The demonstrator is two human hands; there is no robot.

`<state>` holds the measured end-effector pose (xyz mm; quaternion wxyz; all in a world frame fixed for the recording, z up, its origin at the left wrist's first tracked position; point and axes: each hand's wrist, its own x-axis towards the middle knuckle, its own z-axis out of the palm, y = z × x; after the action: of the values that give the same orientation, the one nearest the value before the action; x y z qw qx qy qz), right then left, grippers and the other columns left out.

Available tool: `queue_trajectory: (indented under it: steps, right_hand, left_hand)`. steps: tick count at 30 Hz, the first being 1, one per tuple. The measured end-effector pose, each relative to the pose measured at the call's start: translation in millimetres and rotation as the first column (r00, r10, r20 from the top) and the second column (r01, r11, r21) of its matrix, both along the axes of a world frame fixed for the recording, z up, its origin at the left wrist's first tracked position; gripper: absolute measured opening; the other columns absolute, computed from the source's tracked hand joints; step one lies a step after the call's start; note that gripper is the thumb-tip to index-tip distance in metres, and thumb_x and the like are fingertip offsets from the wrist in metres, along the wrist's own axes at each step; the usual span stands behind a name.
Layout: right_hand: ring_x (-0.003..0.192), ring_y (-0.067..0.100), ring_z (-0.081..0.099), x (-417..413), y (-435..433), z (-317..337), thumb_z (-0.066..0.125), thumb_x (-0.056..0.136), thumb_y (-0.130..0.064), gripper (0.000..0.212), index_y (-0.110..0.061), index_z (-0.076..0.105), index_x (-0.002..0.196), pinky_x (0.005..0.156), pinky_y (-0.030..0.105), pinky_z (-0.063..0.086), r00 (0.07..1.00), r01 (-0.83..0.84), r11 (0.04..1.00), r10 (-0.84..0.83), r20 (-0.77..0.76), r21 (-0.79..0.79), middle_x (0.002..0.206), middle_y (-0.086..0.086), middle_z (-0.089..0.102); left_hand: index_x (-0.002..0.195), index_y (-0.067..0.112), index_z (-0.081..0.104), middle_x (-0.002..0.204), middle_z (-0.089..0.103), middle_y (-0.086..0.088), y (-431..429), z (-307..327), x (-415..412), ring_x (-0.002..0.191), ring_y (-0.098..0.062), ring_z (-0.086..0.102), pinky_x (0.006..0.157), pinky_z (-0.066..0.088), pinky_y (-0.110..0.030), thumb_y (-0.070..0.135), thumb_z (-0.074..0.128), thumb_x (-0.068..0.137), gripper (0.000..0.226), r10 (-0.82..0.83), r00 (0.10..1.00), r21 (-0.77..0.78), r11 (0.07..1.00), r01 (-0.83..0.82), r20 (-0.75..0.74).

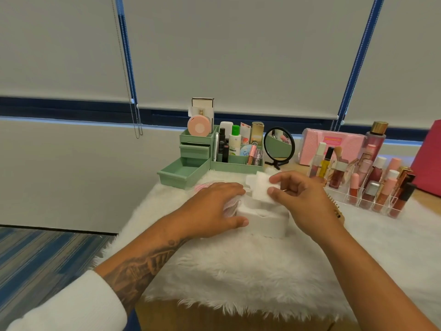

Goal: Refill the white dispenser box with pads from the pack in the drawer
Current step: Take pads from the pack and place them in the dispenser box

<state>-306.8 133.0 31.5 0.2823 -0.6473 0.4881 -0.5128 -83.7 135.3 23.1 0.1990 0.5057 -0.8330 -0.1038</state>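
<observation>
The white dispenser box stands on the white fur mat in front of me. My left hand rests on its left side, the thumb against its front, and seems to cover the pad pack, whose crinkled edge shows under the fingers. My right hand pinches a stack of white square pads between thumb and fingers just above the box top. The green drawer is pulled open at the back left and looks empty.
A green organiser with bottles stands behind the box, a round black mirror to its right. A clear lipstick rack and a brush lie at the right. The table's left edge drops to striped carpet.
</observation>
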Motion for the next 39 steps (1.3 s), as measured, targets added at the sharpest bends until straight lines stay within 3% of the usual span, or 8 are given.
queue_trajectory:
  steps: [4,7,10,13,19,30,34,39]
  right_hand:
    - [0.068,0.01,0.057,4,-4,-4,0.077,0.084,-0.023,0.014,-0.029,0.072,0.095,0.061,0.021,0.047,0.996,-0.068,0.997,0.071,-0.058,0.044,0.074,-0.004,0.063]
    - [0.076,0.013,0.059,8,-9,-9,0.076,0.084,-0.034,0.009,-0.037,0.073,0.091,0.07,0.038,0.053,0.941,-0.01,1.0,0.019,-0.338,0.03,0.081,-0.006,0.065]
    - [0.098,0.011,0.047,11,-8,-9,0.067,0.087,-0.046,0.014,-0.041,0.075,0.098,0.08,0.036,0.045,0.809,0.054,0.99,-0.118,-0.576,-0.126,0.101,-0.013,0.056]
    - [0.104,0.009,0.047,11,0,-7,0.06,0.093,-0.046,0.02,-0.035,0.073,0.104,0.086,0.034,0.043,0.786,-0.018,0.963,-0.153,-0.6,-0.269,0.111,-0.013,0.056]
    - [0.101,0.007,0.06,10,4,-17,0.044,0.093,-0.061,0.047,-0.028,0.071,0.113,0.1,0.033,0.038,0.658,-0.209,0.935,-0.081,-0.749,-0.286,0.113,-0.013,0.069]
    - [0.116,0.013,0.054,-1,10,-31,0.05,0.094,-0.059,0.044,-0.026,0.072,0.112,0.1,0.029,0.031,0.558,-0.256,0.899,-0.161,-0.814,-0.354,0.12,-0.011,0.068]
    - [0.106,0.009,0.059,5,6,-23,0.045,0.095,-0.06,0.045,-0.026,0.072,0.107,0.102,0.031,0.034,0.534,-0.28,0.904,-0.132,-0.835,-0.322,0.109,-0.012,0.07]
    - [0.108,0.011,0.057,3,5,-23,0.042,0.097,-0.057,0.044,-0.027,0.068,0.116,0.101,0.03,0.034,0.519,-0.309,0.907,-0.092,-0.85,-0.287,0.114,-0.01,0.069]
  left_hand:
    - [0.149,0.033,0.045,0.156,0.042,0.014,-2,-3,1,0.143,-0.009,0.036,0.119,0.031,-0.035,0.059,0.072,0.084,0.075,0.003,1.0,-0.033,0.999,-0.003,-0.019]
    - [0.149,0.034,0.044,0.156,0.042,0.015,-2,-4,2,0.143,-0.009,0.036,0.119,0.032,-0.038,0.06,0.072,0.082,0.076,0.01,1.0,-0.031,0.999,-0.011,-0.025]
    - [0.149,0.035,0.044,0.157,0.041,0.015,-3,-5,2,0.144,-0.009,0.035,0.12,0.031,-0.039,0.06,0.072,0.082,0.077,0.007,1.0,-0.032,0.999,-0.008,-0.028]
    - [0.149,0.035,0.043,0.157,0.041,0.015,-4,-6,3,0.144,-0.009,0.035,0.12,0.032,-0.039,0.061,0.071,0.082,0.076,0.003,1.0,-0.029,1.0,-0.004,-0.03]
    - [0.155,0.035,0.03,0.163,0.028,0.016,-3,-7,1,0.147,-0.008,0.028,0.119,0.03,-0.032,0.063,0.068,0.084,0.085,-0.019,1.0,-0.089,0.996,0.017,-0.021]
    - [0.14,0.031,0.05,0.156,0.036,0.005,-7,16,-7,0.148,-0.018,0.019,0.119,0.022,-0.041,0.065,0.048,0.092,0.059,-0.09,0.877,-0.191,0.961,0.201,0.472]
    - [0.141,0.032,0.051,0.152,0.038,0.003,-9,19,-7,0.142,-0.015,0.026,0.116,0.03,-0.04,0.061,0.054,0.091,0.057,-0.107,0.894,-0.167,0.966,0.198,0.436]
    - [0.155,0.033,0.029,0.16,0.03,0.01,7,21,19,0.145,-0.01,0.025,0.118,0.026,-0.033,0.057,0.066,0.087,0.08,-0.039,0.979,-0.103,0.993,0.061,0.198]
